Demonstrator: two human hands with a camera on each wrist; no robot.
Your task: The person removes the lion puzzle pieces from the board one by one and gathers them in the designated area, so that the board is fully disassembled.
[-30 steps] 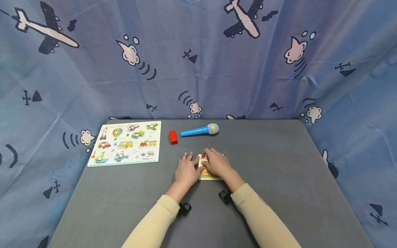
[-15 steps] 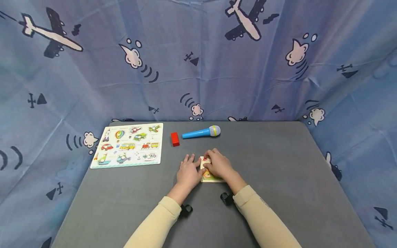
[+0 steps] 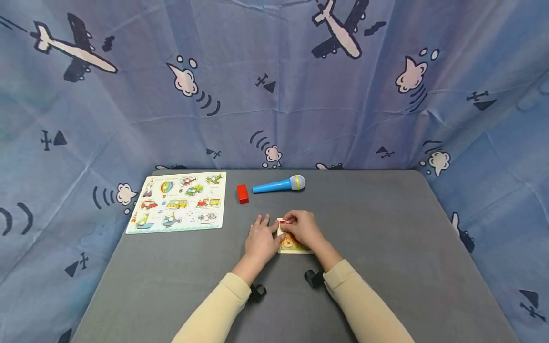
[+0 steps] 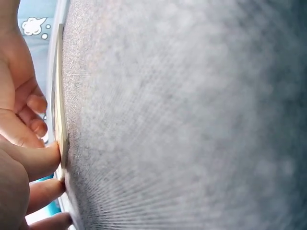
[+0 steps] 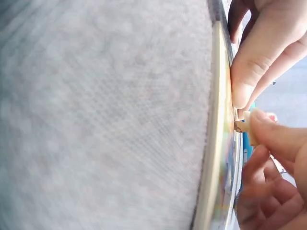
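Note:
In the head view a small wooden puzzle board [image 3: 296,248] with an orange and green picture lies flat on the grey table. My left hand [image 3: 260,240] rests at its left side, fingers spread, the thumb pressing on the board edge. Over the board's upper part my right hand [image 3: 303,228] pinches a small wooden puzzle piece [image 5: 242,125] between thumb and index finger. In the right wrist view the piece stands tilted at the board's surface, with some red on it. The right hand hides much of the board's right side.
A larger white vehicle puzzle board [image 3: 195,193] lies at the back left of the table [image 3: 407,238]. To its right are a red block [image 3: 242,194] and a blue toy microphone [image 3: 274,185]. A blue curtain [image 3: 240,57] printed with planes hangs behind the table.
My right hand has lifted slightly, and the reddish piece now shows raised between its fingertips. My left hand stays at the board's edge. The whole head view has shifted a little.

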